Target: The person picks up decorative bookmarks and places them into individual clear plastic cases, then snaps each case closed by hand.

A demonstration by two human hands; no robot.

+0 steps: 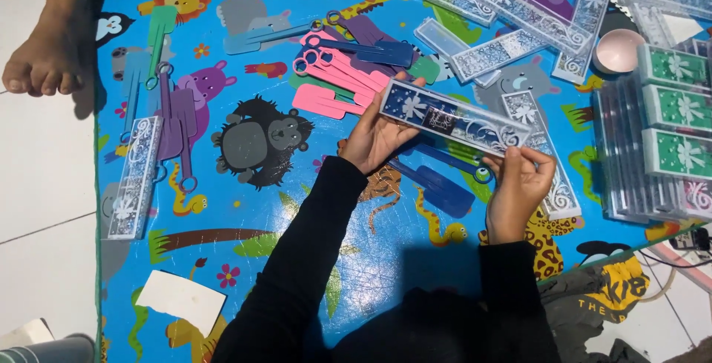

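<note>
Head view: both hands, left and right, grip a long clear box (dark blue insert) by its ends.

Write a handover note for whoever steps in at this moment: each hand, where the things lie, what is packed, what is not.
Left hand: grips the left end of a long clear plastic box with a dark blue insert, held above the animal-print mat.
Right hand: pinches the box's right end.
Done: filled green boxes stacked at the right; more patterned clear boxes lie along the top.
Left: loose pink flat tools above the left hand, blue ones under the box, purple ones at the left beside one clear box.
Another person's bare foot rests at the top left.
</note>
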